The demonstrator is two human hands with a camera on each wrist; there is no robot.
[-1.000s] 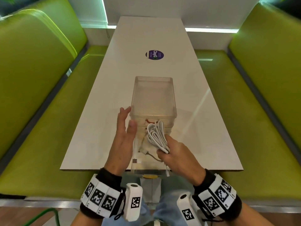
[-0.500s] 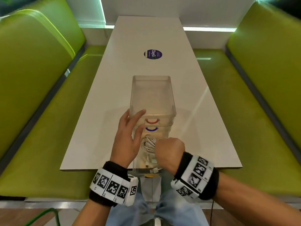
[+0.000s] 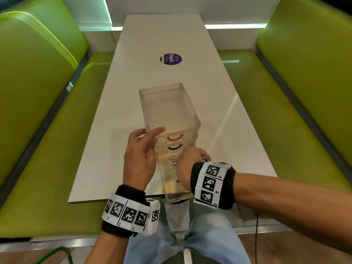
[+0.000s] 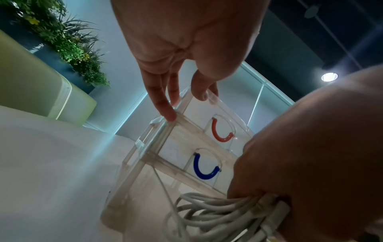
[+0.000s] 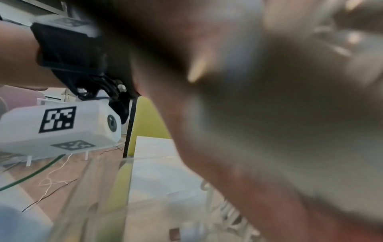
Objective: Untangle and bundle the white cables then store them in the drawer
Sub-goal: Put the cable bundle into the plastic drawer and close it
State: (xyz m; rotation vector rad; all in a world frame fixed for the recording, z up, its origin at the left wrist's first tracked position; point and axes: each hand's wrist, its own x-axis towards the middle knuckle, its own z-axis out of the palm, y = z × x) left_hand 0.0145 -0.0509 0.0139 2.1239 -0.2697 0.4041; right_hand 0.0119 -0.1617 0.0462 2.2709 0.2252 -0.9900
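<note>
Left wrist: white cables (image 4: 217,217) under right hand (image 4: 311,163) grip, in drawer (image 4: 132,204).

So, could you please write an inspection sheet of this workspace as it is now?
Surface: white table, purple sticker.
Job's things: clear drawer unit; bottom drawer pulled out over the table edge; red handle and blue handle drawers closed.
Clutter: nothing seen.
Grippers: left hand fingers rest on the unit; right hand grips the cables.
Cables: white bundle in the open drawer.
Surroundings: green benches, plants.
</note>
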